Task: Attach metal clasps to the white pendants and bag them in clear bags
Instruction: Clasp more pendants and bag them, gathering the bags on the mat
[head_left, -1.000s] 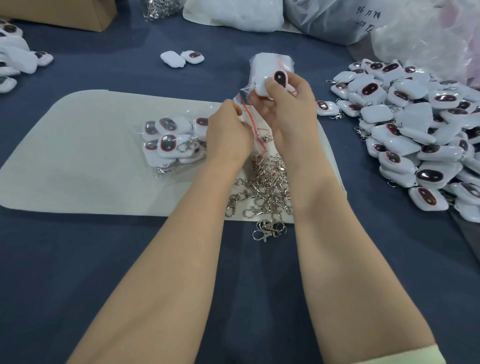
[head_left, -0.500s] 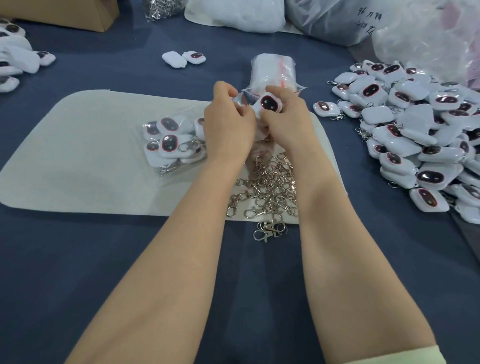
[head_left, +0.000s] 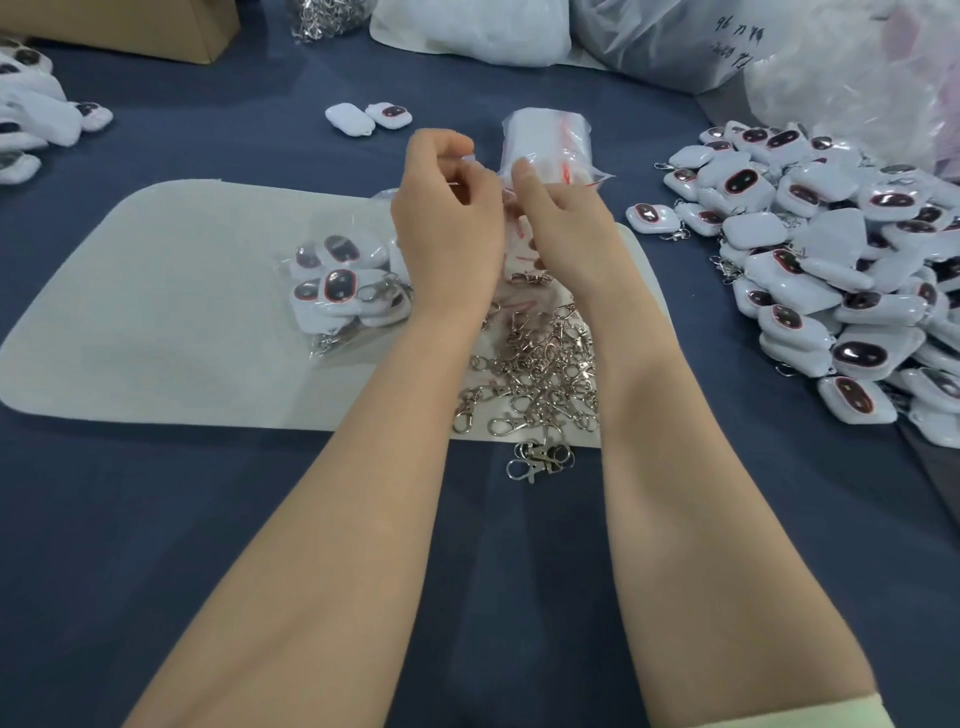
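Left hand (head_left: 447, 218) and right hand (head_left: 558, 223) hold a clear bag (head_left: 519, 234) up over the white mat (head_left: 156, 291), fingers curled and pinching its red zip top, probably to seal it. The pendant inside is hidden behind the hands. Loose clasps (head_left: 540, 364) lie just below within reach, bagged pendants (head_left: 343, 280) are to the left, and the pendant pile (head_left: 831, 270) is to the right on the tabletop (head_left: 208, 519).

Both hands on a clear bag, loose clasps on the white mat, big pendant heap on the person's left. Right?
No. The big pendant heap lies on the person's right, per the head view. Otherwise correct: left hand and right hand pinch the clear bag, loose clasps lie on the white mat.
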